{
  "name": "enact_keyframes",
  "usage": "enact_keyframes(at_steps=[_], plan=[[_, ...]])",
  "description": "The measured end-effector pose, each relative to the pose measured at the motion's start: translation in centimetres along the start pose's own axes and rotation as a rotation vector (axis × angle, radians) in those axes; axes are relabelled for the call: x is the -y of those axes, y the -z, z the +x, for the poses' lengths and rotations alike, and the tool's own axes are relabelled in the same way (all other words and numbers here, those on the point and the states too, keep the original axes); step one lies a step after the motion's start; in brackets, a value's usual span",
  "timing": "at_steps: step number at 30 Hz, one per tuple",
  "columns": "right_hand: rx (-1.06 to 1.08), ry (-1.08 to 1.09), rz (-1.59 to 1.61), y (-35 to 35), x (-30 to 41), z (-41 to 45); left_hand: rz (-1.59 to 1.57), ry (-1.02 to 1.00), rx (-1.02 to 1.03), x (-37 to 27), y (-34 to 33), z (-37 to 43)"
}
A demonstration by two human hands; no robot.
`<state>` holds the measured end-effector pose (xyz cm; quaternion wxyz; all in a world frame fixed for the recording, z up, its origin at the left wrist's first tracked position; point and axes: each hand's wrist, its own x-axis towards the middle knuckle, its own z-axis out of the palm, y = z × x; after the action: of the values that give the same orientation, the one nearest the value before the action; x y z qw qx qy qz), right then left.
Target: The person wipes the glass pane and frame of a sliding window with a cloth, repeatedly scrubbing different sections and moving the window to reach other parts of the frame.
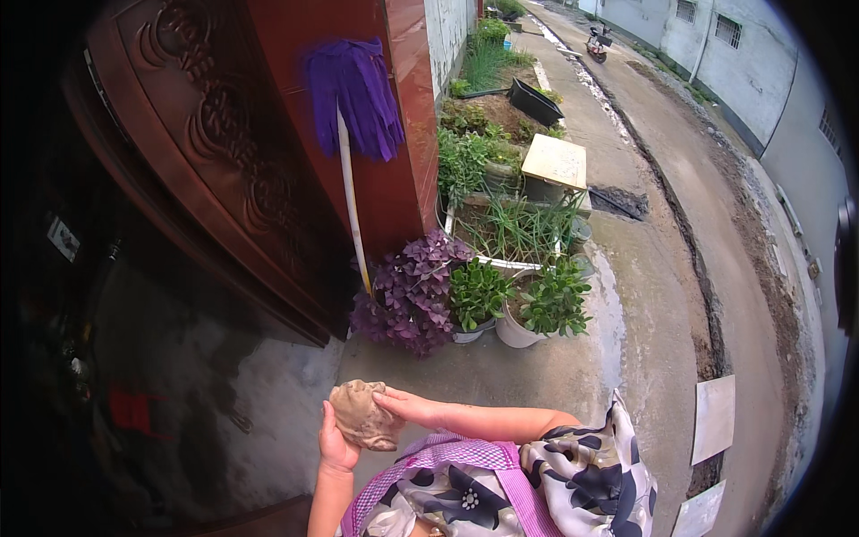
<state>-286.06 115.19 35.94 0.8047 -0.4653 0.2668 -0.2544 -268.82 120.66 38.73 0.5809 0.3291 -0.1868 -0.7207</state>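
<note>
Between my two hands is a flattish, uneven brown lump (366,414) that looks like clay, with dents and darker patches on its surface. My left hand (337,440) supports it from the left and below, thumb up along its edge. My right hand (406,405) grips its right side, the fingertips lying on the upper face. The far side of the lump and some fingers are hidden. It is held in front of the checked pink apron (463,453), above the concrete ground.
Ahead stand potted jade-like plants (478,288), a purple-leaved plant (416,295) and a purple mop (356,101) propped head-up. A carved dark door (221,134) opens on the left. To the right, a trench (698,268) runs along the lane, with boards (713,419) across it.
</note>
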Motion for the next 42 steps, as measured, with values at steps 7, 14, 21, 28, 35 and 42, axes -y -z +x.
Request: enact_keyframes(at_steps=[7,14,21,28,35,42], plan=[[0.403,-0.107,-0.144,-4.8,3.7,13.8,-0.127,-0.171,-0.166,-10.9,5.2,1.4],[0.574,-0.133,-0.233,-12.3,4.5,27.3,-0.198,-0.387,-0.109,-22.1,15.8,3.2],[0.621,0.069,-0.288,-26.8,5.5,42.4,-0.133,-0.547,-0.013,-38.7,24.4,-0.6],[0.357,-0.225,0.003,-32.7,5.3,55.0,-0.365,-0.526,-0.261,-47.9,32.9,2.9],[0.527,-0.296,-0.192,-44.1,-1.0,71.1,-0.5,-0.741,-0.335,-57.0,45.7,0.1],[0.645,-0.33,-0.064,-50.3,-1.5,88.4,-0.389,-0.9,-0.588,-67.4,53.4,4.8]])
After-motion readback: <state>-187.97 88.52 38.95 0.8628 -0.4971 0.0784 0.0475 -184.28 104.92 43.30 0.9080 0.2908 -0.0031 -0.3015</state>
